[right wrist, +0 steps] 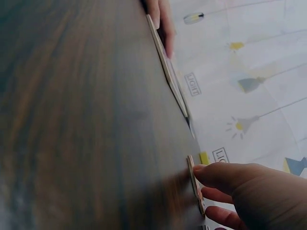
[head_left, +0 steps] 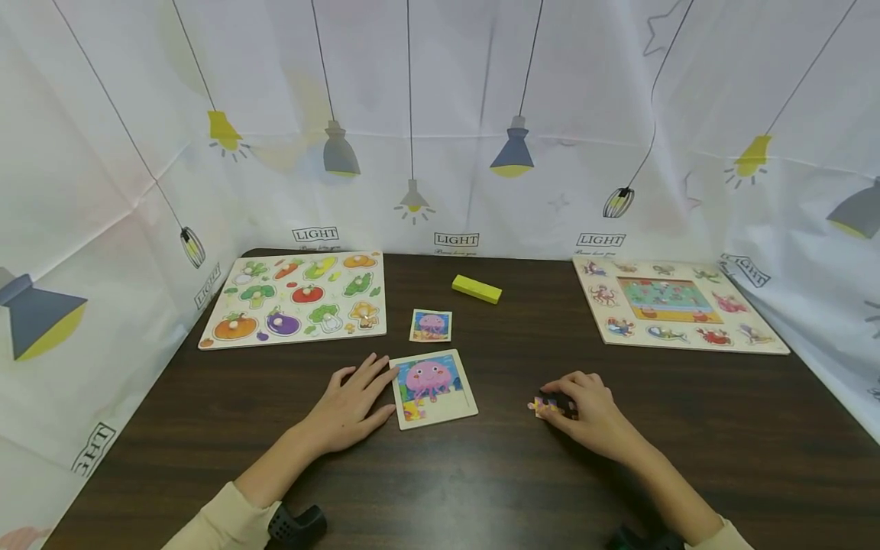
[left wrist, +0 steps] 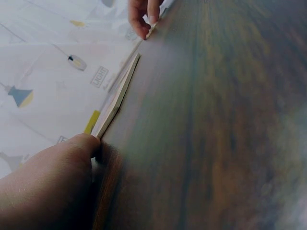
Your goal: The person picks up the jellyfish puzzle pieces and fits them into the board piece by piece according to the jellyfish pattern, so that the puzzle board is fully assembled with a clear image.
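A square jellyfish puzzle board [head_left: 447, 412] lies at the middle of the dark table, its lower right part bare wood. My left hand [head_left: 349, 409] lies flat beside it, fairly straight fingers and thumb touching its left edge; the left wrist view shows the thumb [left wrist: 84, 143] against the board's edge. To the right, my right hand [head_left: 594, 416] pinches a small pink and yellow puzzle piece [head_left: 539, 406] just over the tabletop. In the right wrist view the thumb [right wrist: 216, 175] presses on the thin piece [right wrist: 193, 177]. Fingers partly hide that piece.
Behind the puzzle board lie a small jellyfish picture card [head_left: 431, 326] and a yellow block [head_left: 477, 289]. A vegetable peg board [head_left: 296, 302] lies at the back left, a sea-animal board [head_left: 677, 305] at the back right. A printed white curtain [head_left: 440, 114] bounds the table.
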`<state>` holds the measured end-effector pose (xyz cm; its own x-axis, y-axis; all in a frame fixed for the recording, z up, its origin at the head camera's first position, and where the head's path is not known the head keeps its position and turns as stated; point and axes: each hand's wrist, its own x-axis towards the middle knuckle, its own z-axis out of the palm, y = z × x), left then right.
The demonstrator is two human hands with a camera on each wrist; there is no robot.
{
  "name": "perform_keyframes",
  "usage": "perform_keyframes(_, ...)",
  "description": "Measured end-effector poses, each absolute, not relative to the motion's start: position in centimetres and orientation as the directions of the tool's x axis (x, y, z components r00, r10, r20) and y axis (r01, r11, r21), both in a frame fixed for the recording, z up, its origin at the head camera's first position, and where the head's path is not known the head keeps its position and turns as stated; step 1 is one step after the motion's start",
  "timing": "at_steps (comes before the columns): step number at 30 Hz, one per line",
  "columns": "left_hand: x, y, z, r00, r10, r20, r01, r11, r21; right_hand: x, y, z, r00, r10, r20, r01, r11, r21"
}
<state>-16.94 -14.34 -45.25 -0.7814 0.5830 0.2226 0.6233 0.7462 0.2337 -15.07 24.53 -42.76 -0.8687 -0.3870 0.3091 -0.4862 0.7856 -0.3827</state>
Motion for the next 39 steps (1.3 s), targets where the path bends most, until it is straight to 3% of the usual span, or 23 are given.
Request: perform_keyframes(39,-17.0,-14.3,-45.3,-0.776,0.585,0.236,0.629,0.747,0.217,-15.6,23.5,-42.1,-0.864,-0.396,0.31,-0.503,0.676,-0.539)
